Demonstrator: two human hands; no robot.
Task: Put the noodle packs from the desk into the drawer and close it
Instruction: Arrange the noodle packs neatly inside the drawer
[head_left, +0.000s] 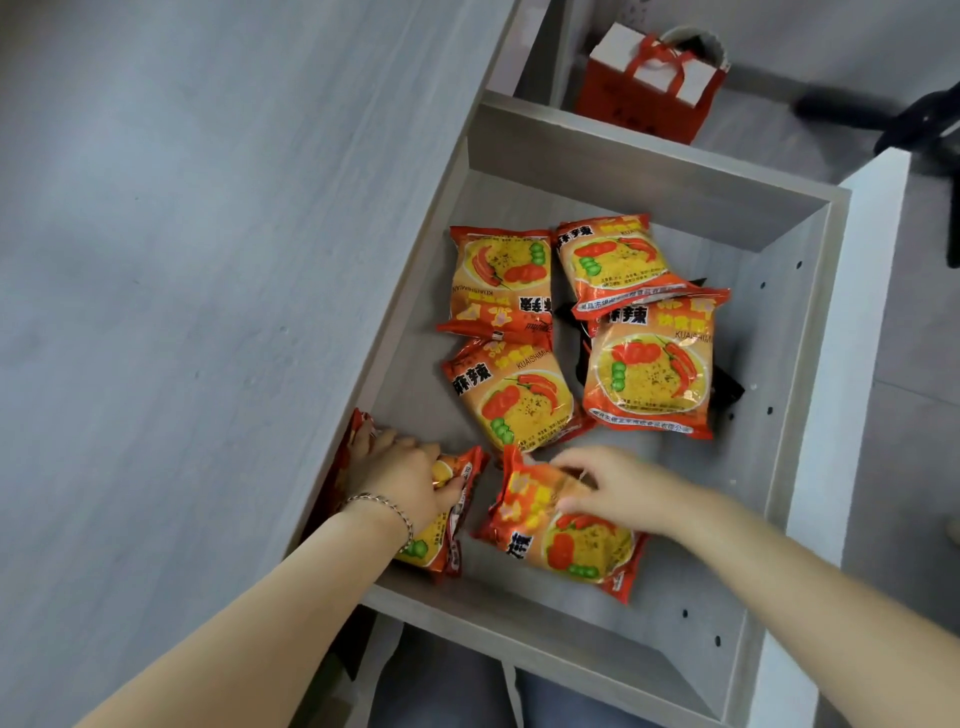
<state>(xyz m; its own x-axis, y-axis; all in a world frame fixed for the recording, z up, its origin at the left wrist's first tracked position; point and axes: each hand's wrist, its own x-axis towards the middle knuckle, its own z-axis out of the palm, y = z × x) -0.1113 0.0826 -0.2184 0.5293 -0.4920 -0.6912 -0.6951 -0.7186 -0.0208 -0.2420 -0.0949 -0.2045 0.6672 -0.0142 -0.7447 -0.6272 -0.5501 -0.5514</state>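
The grey drawer (644, 171) stands pulled open beside the desk (182, 260). Several orange-red noodle packs lie flat on its floor, among them one (501, 280) at the back left and one (649, 369) on the right. My left hand (402, 475) is closed around a pack (441, 540) at the drawer's near left corner. My right hand (613, 486) rests with its fingers on the top of another pack (561, 530) lying on the drawer floor near the front. Something dark lies under the right-hand packs.
A red and white gift bag (649, 83) stands on the floor beyond the drawer. Black chair legs (883, 119) reach in at the top right. A white panel (857, 312) runs along the drawer's right side. My legs show under the drawer front.
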